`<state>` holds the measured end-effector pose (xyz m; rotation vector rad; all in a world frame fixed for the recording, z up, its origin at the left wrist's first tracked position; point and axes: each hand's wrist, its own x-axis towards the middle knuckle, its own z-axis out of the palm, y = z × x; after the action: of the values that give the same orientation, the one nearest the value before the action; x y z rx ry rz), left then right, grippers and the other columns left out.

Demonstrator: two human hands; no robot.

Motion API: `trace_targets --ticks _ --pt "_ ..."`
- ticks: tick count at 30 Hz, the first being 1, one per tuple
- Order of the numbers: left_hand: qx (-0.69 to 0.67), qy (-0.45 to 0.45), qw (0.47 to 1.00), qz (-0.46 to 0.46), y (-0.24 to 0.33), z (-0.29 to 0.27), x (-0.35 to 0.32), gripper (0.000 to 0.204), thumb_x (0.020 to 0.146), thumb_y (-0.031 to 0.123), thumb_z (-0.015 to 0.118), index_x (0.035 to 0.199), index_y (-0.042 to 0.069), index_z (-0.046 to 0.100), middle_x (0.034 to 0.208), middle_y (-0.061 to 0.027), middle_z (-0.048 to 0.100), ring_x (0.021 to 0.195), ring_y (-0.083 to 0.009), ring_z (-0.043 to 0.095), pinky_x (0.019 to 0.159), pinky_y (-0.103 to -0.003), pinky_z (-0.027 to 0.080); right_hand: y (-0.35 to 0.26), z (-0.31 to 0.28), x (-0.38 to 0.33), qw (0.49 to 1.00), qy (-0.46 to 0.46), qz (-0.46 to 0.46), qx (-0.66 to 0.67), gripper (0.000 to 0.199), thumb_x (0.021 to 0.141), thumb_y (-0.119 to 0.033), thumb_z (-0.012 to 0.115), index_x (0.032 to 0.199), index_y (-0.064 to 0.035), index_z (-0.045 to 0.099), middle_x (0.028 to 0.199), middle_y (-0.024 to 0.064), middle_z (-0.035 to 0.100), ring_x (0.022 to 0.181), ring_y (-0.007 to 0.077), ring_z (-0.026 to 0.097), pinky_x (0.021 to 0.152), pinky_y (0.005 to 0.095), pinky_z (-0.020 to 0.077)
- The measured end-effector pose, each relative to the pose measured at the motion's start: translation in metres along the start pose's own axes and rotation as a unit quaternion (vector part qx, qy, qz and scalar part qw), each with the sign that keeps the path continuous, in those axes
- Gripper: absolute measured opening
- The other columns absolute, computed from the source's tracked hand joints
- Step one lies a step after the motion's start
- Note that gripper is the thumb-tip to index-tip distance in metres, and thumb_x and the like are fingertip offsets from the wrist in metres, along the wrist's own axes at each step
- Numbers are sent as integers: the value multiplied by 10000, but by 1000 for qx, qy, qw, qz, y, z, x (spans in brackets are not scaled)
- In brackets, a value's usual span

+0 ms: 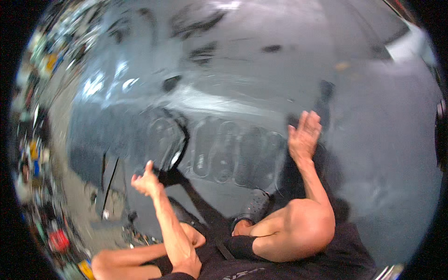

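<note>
Spread out before me is a broad, dark grey panel, smooth and faintly glossy, filling most of my view. It lies flat or nearly so; its left edge ends beside pale ground. Across its nearer part I see rounded, elongated outlines side by side in a row, and at their left a dark curved band with a bright inner edge. Farther off, dark patches mark the surface; whether they are stains or reflections, I cannot tell. Light glares whitely across its middle and left.
</note>
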<state>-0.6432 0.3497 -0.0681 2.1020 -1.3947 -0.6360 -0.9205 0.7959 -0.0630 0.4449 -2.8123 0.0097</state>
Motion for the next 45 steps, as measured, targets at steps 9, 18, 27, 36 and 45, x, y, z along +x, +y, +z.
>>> trace_targets --ticks 9,18,27,36,45 --pt "21 134 923 359 -10 -15 -19 449 815 -18 669 1250 78 608 999 -105 704 869 -319 676 803 -489 502 -51 -53 22 969 -131 -14 207 539 966 -309 652 1389 12 560 1497 272 467 1455 438 365 1213 568 273" --pt "-74 -72 871 481 12 -28 -20 395 786 -109 540 1151 28 605 966 -133 624 842 -287 599 757 -426 491 -210 -118 61 812 -12 -576 95 409 879 -234 658 1241 -45 631 1381 174 567 1374 305 480 1167 482 364" --pt "-294 -131 783 532 90 -85 -104 659 849 -48 719 1412 31 385 1255 -135 525 1013 -252 618 879 -317 532 -308 -166 110 682 256 -638 251 159 890 -230 613 1035 -196 671 1079 42 674 1205 256 616 1182 495 361" --pt "-459 -725 510 -53 32 23 -176 554 897 156 802 1349 79 492 1118 -92 658 1023 -201 672 968 -463 570 -50 -218 220 820 -225 -266 455 469 1034 -297 639 1440 -75 562 886 25 585 667 93 611 615 273 546" --pt "-329 -604 669 -281 60 59 -416 273 877 -2 800 1074 -32 613 939 -103 690 893 -224 715 867 -374 632 82 -53 242 902 -113 -314 273 426 963 -177 692 1359 -59 588 975 103 672 804 235 595 776 421 501"
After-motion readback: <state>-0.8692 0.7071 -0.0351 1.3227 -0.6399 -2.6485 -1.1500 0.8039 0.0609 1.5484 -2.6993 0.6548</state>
